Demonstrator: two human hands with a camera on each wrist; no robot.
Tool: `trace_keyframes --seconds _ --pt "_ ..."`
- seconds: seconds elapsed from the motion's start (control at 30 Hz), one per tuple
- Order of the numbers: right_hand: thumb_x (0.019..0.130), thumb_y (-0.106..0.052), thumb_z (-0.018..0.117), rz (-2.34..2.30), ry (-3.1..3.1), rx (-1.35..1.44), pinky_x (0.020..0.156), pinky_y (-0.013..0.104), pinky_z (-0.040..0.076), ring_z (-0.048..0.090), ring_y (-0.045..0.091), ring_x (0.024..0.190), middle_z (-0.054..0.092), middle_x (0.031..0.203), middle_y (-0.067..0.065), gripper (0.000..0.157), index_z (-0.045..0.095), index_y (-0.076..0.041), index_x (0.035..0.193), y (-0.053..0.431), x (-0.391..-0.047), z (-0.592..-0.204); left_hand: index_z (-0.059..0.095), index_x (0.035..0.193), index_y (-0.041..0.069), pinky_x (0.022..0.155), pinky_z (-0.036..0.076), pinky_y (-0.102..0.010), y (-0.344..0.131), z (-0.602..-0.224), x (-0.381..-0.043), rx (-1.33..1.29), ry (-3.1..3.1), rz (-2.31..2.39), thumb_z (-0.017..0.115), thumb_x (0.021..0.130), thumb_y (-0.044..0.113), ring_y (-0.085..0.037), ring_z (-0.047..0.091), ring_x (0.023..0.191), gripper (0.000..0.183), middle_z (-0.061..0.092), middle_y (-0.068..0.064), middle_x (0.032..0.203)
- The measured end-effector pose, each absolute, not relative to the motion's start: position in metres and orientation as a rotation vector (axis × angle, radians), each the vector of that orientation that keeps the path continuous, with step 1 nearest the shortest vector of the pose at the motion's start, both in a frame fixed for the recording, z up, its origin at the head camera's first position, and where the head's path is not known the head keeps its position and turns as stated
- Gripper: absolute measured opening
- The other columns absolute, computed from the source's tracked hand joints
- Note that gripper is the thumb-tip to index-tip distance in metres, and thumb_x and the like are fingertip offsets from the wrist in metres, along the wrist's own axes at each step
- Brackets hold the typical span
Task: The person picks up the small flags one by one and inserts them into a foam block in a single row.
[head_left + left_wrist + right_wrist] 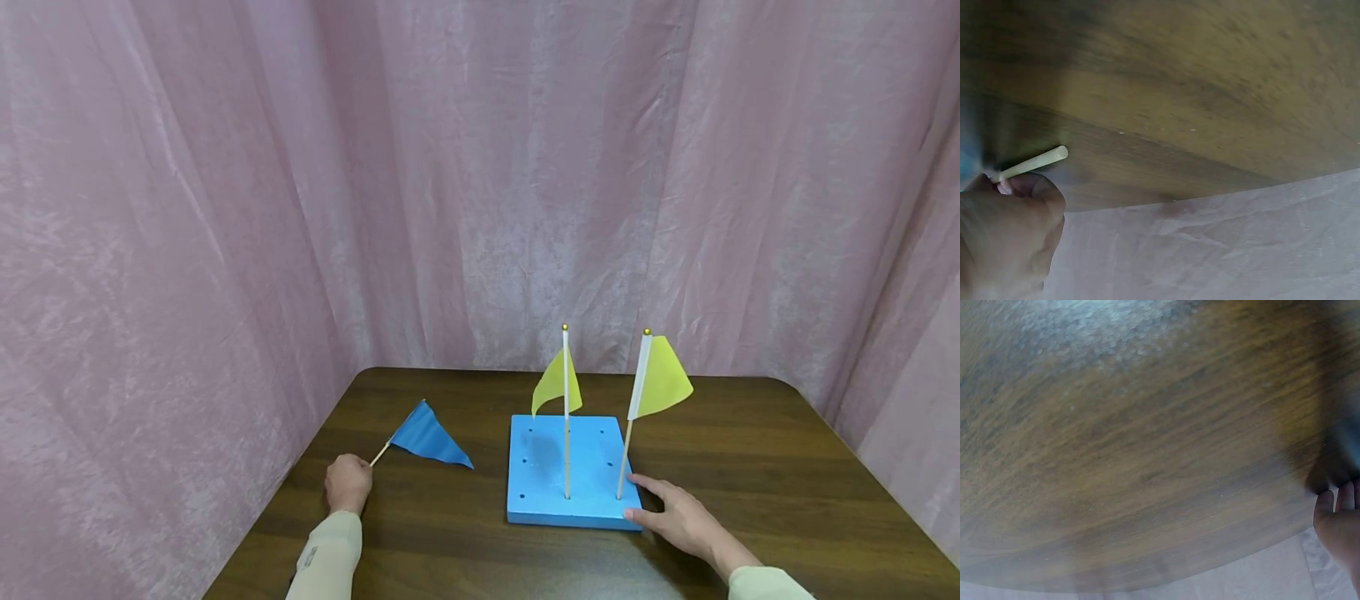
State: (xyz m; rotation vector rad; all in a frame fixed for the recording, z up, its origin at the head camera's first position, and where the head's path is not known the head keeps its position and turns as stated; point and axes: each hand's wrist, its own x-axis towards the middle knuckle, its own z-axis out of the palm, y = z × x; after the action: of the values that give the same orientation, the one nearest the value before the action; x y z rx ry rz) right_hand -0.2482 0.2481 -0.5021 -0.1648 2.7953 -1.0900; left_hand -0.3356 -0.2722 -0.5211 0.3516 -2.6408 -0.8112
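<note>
Between its thumb and fingers my left hand (349,483) pinches the thin wooden stick (1034,164) of a blue triangular flag (429,435), low over the left part of the table; whether the flag touches the tabletop I cannot tell. A light blue square board (543,467) with several small holes lies on the table. Two yellow flags stand in its near row: one yellow flag (558,385) at the middle, the other yellow flag (662,379) at the right, leaning slightly right. My right hand (681,518) touches the board's near right corner with thumb and fingers extended.
The dark brown wooden table (450,550) has rounded far corners. Pink curtains (480,183) hang behind it and along both sides. Both yellow flags rise well above the board, near my right hand.
</note>
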Motion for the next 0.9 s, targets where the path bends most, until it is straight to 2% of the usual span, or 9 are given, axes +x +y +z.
trace_keyframes --seconds 0.33,0.6,0.9 --pt "0.088 -0.049 0.071 -1.094 2.794 -0.179 0.098 0.067 0.037 0.038 0.053 0.132 0.046 0.144 0.029 0.071 0.052 -0.009 0.144 0.248 -0.248 -0.501 0.071 0.081 -0.004 0.074 0.049 -0.054 -0.256 -0.513 -0.342 0.318 -2.549 -0.873 0.066 0.086 0.003 -0.043 0.063 0.080 0.010 0.069 -0.019 0.081" --pt "0.088 -0.049 0.071 -1.099 2.792 -0.176 0.098 0.067 0.036 0.039 0.052 0.132 0.046 0.143 0.029 0.071 0.052 -0.009 0.144 0.248 -0.248 -0.501 0.074 0.101 -0.005 0.075 0.051 -0.050 -0.229 -0.496 -0.352 0.334 -2.462 -1.111 0.069 0.090 0.006 -0.038 0.066 0.085 0.017 0.072 -0.020 0.093" --pt "0.088 -0.049 0.071 -1.100 2.796 -0.186 0.098 0.067 0.036 0.039 0.052 0.132 0.047 0.143 0.028 0.070 0.052 -0.009 0.144 0.248 -0.247 -0.501 0.074 0.106 -0.006 0.079 0.051 -0.048 -0.203 -0.486 -0.355 0.269 -2.381 -1.227 0.069 0.089 0.002 -0.036 0.065 0.090 0.019 0.073 -0.019 0.093"
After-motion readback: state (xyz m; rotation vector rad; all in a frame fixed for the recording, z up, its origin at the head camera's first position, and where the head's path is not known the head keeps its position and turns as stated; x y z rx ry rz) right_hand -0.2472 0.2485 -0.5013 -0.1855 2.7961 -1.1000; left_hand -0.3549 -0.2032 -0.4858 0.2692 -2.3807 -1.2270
